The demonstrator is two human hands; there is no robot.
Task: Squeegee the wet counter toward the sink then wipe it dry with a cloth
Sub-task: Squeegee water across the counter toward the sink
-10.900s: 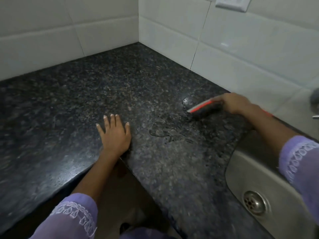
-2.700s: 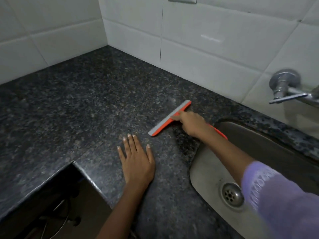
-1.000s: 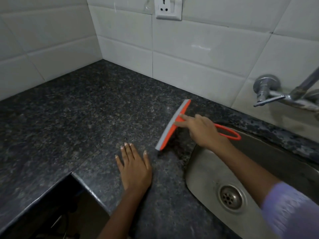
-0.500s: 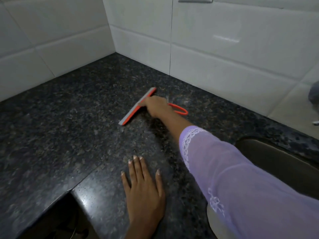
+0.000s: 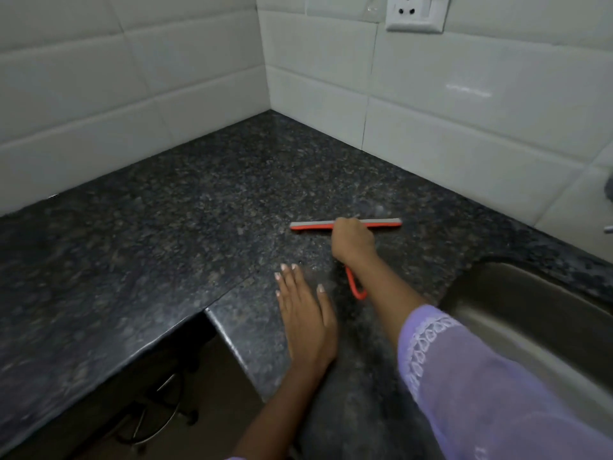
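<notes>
My right hand [image 5: 352,240] grips an orange squeegee [image 5: 308,226] by its handle, whose looped end [image 5: 357,289] pokes out below my wrist. Its grey blade lies flat across the dark speckled granite counter [image 5: 205,207], roughly parallel to the counter's front edge, left of the steel sink [image 5: 530,313]. My left hand [image 5: 305,313] rests palm down on the counter near the inner corner edge, fingers together, holding nothing. No cloth is in view.
White tiled walls [image 5: 464,104] meet at the back corner, with a wall socket [image 5: 416,13] on the right wall. A tap's edge [image 5: 608,194] shows at far right. Below the counter's cut-out [image 5: 159,400] is a dark space with wire shapes.
The squeegee has swung from a diagonal to a level line across the counter and come nearer to me. My left hand has stayed flat in place. The view has lifted toward the socket.
</notes>
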